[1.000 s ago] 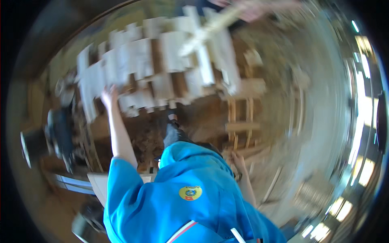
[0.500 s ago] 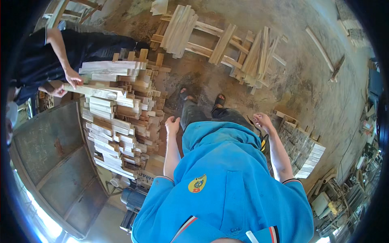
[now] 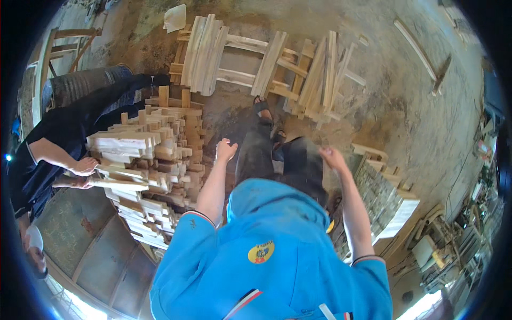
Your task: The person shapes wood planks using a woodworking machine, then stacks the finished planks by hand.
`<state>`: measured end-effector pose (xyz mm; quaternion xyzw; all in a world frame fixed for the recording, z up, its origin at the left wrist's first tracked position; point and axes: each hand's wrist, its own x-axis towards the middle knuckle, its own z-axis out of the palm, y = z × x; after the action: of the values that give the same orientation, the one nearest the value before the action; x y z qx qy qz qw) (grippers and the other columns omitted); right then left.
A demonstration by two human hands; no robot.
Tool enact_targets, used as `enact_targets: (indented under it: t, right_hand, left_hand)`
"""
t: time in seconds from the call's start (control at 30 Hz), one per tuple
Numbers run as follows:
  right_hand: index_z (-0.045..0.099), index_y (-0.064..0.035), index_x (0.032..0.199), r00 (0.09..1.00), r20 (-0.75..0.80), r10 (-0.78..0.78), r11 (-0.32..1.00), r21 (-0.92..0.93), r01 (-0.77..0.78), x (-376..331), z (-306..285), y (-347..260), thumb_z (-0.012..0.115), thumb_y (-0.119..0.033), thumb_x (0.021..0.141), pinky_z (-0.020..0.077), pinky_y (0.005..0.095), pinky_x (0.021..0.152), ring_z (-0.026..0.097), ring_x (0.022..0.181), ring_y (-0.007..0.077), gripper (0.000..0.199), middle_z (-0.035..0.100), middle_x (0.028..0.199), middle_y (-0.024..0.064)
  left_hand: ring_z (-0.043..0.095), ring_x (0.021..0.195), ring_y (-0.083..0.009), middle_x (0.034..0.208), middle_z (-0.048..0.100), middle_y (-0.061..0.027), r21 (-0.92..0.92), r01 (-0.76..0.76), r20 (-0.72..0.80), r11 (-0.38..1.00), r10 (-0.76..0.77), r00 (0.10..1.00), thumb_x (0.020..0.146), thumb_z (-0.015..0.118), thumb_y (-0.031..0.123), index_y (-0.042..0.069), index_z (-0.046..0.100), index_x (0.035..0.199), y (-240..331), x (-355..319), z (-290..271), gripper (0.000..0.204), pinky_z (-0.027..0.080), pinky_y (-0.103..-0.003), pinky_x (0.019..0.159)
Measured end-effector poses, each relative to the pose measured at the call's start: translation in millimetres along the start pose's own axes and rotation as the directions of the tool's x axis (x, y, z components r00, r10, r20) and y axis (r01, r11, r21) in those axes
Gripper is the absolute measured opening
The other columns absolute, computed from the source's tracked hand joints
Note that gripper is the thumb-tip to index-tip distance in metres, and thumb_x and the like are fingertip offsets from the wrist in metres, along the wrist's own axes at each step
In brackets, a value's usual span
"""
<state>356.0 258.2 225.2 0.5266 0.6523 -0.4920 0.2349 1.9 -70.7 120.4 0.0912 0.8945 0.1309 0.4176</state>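
My left hand (image 3: 226,150) hangs in the air beside my thigh, its fingers loosely bent and the thumb apart, holding nothing. To its left stands a tall stack of wooden slats (image 3: 178,138), not touched by the hand. My right hand (image 3: 333,158) is on the other side of my legs, slightly blurred, with fingers loosely bent and nothing seen in them. Nearest to it is a lower stack of short wooden blocks (image 3: 373,186). Ahead of my feet, loose planks (image 3: 205,56) lie across a low wooden frame (image 3: 242,44).
At far left a person in dark clothes rests both hands (image 3: 84,166) on a slat (image 3: 120,184) at the tall stack. A barrel (image 3: 85,88) stands behind. A long wood strip (image 3: 416,49) lies on the floor at right, and cluttered metal equipment (image 3: 434,250) lines the right side.
I have stepped forward, one foot now close to the loose planks. The tall stack has shifted left and nearer in view. Both my hands stay free; the co-worker's hands remain at a slat.
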Motion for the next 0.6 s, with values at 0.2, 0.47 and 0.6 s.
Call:
enact_targets:
  t: [0.2,0.47,0.6]
  right_hand:
    - [0.045,0.0056,0.144,0.957,0.187,0.223,0.959,-0.219,-0.181,59.5,65.5,-13.6,0.075,-0.058,0.081,0.0419,0.0461,0.11,0.05,0.133,0.0427,0.094,0.051,0.142,0.0309]
    - [0.032,-0.0016,0.149,0.898,0.031,0.44,0.759,-0.547,-0.353,141.9,124.0,-4.6,0.09,-0.032,0.067,0.0506,0.0515,0.094,0.054,0.118,0.0438,0.105,0.042,0.139,0.0252]
    - [0.044,-0.0067,0.142,0.949,-0.083,0.305,0.859,-0.405,-0.312,159.7,96.8,-15.4,0.089,-0.031,0.067,0.0504,0.0504,0.096,0.05,0.123,0.0425,0.091,0.044,0.137,0.0208]
  left_hand:
    - [0.059,0.114,-0.0421,0.116,0.064,-0.0265,0.089,-0.206,0.046,0.974,0.203,0.978,0.072,0.077,0.035,-0.001,0.063,0.118,119.3,138.7,39.9,0.06,0.048,-0.046,0.099]
    - [0.045,0.137,-0.044,0.147,0.047,-0.0285,0.384,-0.249,-0.097,0.889,0.307,0.947,0.061,0.087,0.059,0.001,0.032,0.152,208.0,407.4,208.6,0.121,0.038,-0.053,0.113]
    - [0.04,0.142,-0.0388,0.156,0.041,-0.0205,0.299,0.041,-0.514,0.953,0.125,0.849,0.084,0.075,0.037,0.014,0.031,0.156,208.4,477.1,273.1,0.087,0.037,-0.048,0.116]
